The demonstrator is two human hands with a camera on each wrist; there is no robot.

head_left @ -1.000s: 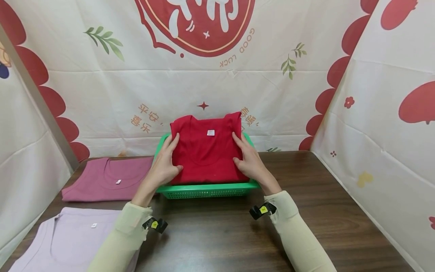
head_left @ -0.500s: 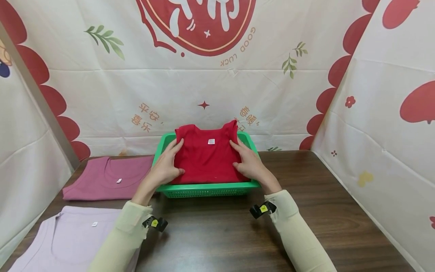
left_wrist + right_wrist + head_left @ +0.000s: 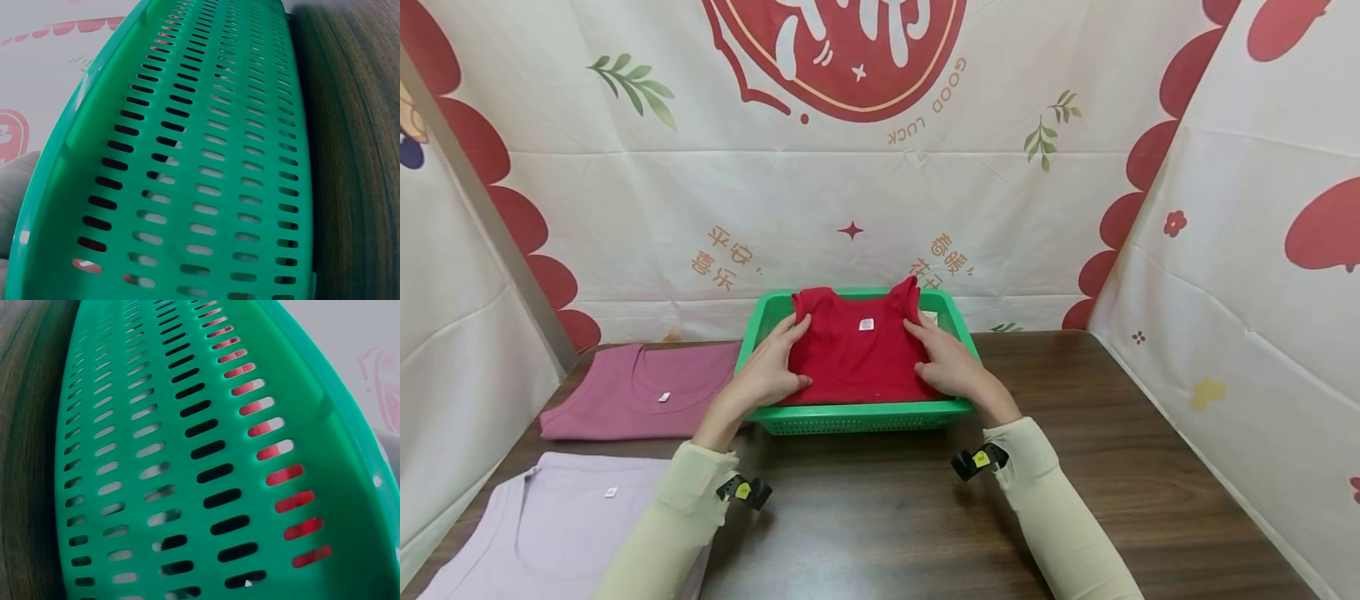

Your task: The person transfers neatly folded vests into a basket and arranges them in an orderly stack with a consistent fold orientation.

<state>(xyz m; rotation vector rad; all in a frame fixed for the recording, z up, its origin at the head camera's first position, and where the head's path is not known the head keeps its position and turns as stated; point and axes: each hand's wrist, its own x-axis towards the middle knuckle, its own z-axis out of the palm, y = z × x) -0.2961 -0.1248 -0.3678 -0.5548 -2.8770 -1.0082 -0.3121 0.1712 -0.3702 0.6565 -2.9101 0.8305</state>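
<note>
On the near left, a folded light purple top [image 3: 561, 529] lies flat on the brown counter [image 3: 857, 517] w/ a small white tag. Just beyond it, far left, is a folded dark pink top [image 3: 643, 392], also flat w/ a white tag. Next comes the left hand [image 3: 767, 371], its grip clamped on the left edge of the red top [image 3: 853, 362], thumb on the front; can't see all its fingers. The red top is in the green basket [image 3: 861, 422], btwn both hands, w/ its far corners up a bit & its white tag showing. Red shows thru the basket's holes in the right wrist view. Then the right hand [image 3: 955, 362], grip clamped on the top's right edge, thumb on the front too.
</note>
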